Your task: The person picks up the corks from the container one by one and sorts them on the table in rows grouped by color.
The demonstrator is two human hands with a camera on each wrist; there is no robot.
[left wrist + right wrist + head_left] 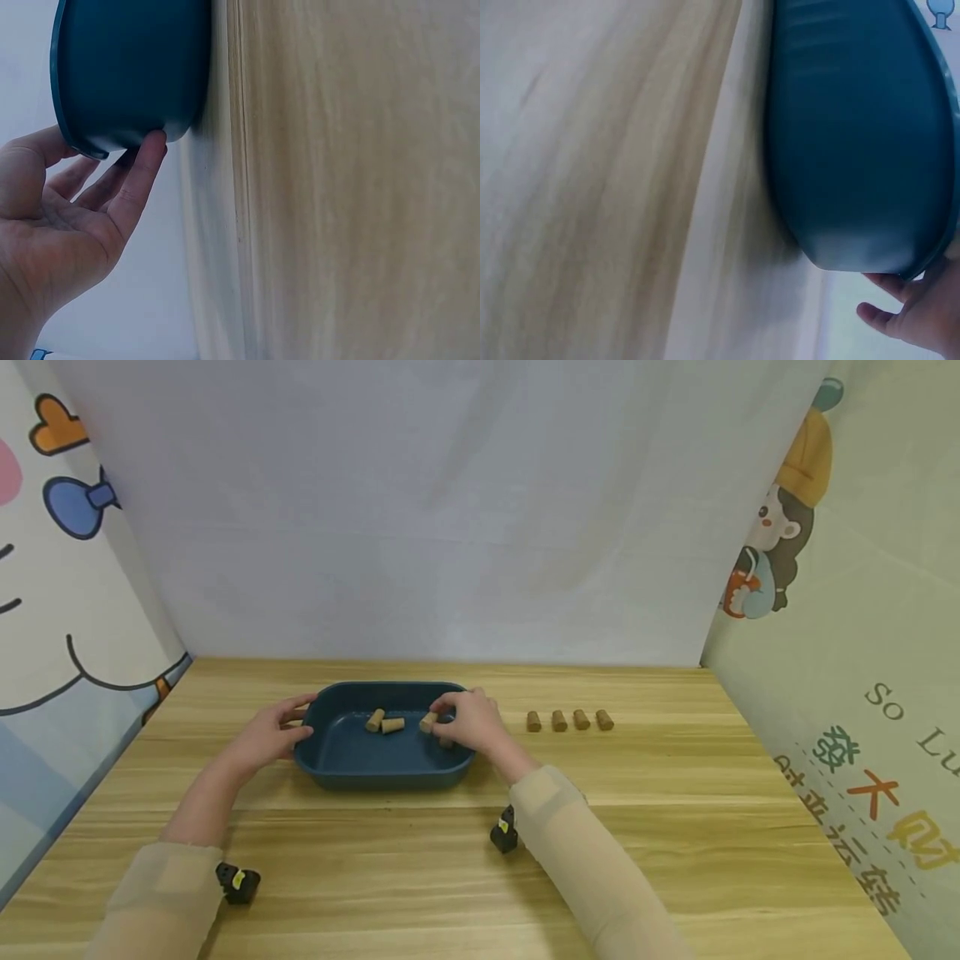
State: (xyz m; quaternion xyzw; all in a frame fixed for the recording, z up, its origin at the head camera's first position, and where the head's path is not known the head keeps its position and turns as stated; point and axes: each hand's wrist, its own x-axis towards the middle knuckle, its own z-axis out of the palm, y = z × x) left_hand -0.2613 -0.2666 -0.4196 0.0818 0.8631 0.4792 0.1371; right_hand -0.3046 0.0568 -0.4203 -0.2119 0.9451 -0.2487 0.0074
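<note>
A dark blue oval dish [382, 772] stands on the wooden table. At its left end, my left hand [266, 737] rests spread fingers against the outer wall; in the left wrist view, fairly straight fingers [139, 176] touch the dish's side [135, 75]. Over the dish's right end, my right hand [472, 721] pinches a small cork stopper [428, 722] between thumb and fingers. Two corks [375, 720] lie together inside, and another cork [446, 742] shows partly under the right hand. In the right wrist view the dish wall [862, 135] hides the pinching fingertips.
Several corks [558, 721] stand in a row on the table [645, 802] to the right of the dish. A pale curtain [420, 527] hangs behind the table, with printed cloths at both sides. Small black devices [238, 885] sit at both wrists.
</note>
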